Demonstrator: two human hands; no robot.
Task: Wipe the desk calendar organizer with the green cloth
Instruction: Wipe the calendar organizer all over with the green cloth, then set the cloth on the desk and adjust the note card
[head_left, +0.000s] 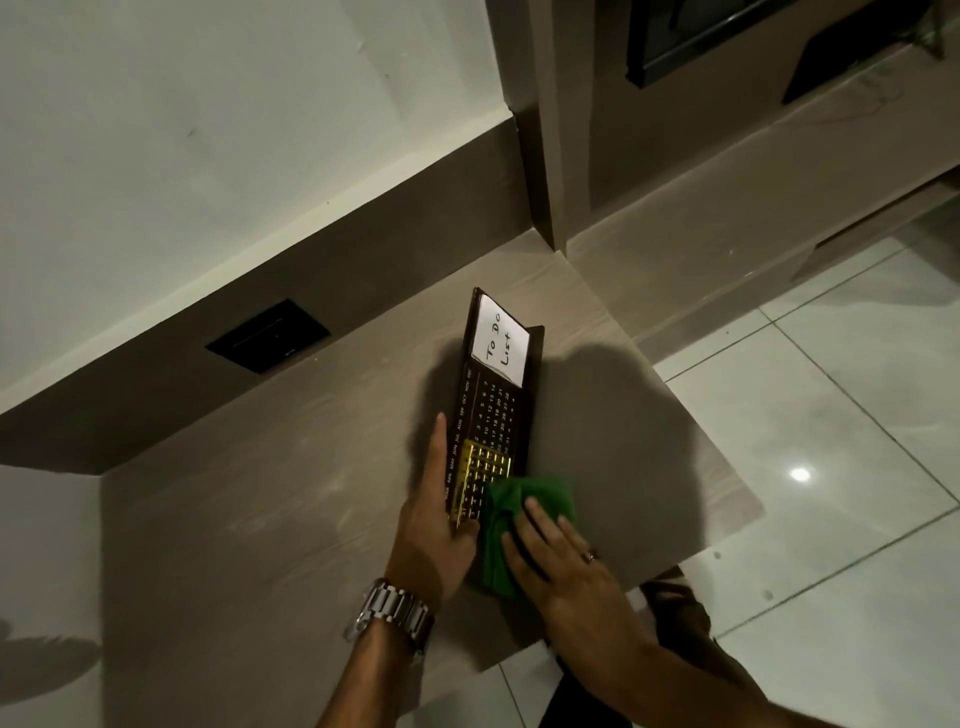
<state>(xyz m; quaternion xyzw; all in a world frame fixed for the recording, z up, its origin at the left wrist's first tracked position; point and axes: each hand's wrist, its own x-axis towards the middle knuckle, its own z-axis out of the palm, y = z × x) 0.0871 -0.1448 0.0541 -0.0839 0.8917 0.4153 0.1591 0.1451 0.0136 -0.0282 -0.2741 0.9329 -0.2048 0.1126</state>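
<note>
A dark brown desk calendar organizer (493, 410) lies on the wooden desk (270, 509), with gold date numbers, a gold sliding frame and a white "To Do List" note at its far end. My left hand (434, 525) grips its near left edge, fingers stretched along the side. My right hand (558, 556) presses a bunched green cloth (501, 525) flat against the organizer's near right corner. The cloth covers that corner and part of the desk beside it.
A black wall socket plate (267, 335) sits in the brown back panel at the left. The desk's right edge drops to a glossy tiled floor (831, 441). A wall column (540, 130) stands behind the organizer. A metal watch (389, 613) is on my left wrist.
</note>
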